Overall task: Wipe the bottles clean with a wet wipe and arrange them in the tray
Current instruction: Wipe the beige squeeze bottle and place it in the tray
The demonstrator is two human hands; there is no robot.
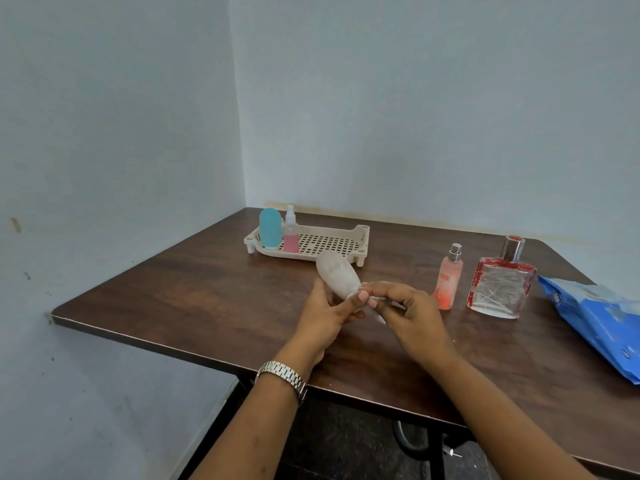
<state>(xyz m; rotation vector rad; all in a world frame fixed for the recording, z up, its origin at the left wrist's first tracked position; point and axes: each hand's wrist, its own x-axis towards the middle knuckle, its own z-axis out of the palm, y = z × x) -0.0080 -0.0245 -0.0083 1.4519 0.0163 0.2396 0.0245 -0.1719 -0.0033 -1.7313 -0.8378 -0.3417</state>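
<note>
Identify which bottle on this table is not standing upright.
The white bottle, held tilted above the table between the left hand and right hand. The blue bottle, both pink spray bottles and the square glass bottle all stand upright.

The tray (360, 237) sits on the table (194, 289), near the back by the wall. Two bottles stand in the tray's left end: a round-topped bottle (270, 228) and, just right of it, a spray bottle (291, 233). In front of the tray, two hands (325, 315) (412, 317) hold a wrapped bottle (337, 277) above the table. Right of the tray stand a slim spray bottle (449, 280) and, further right, a wide perfume bottle (500, 282). Furthest right lies the wipes pack (599, 317).
</note>
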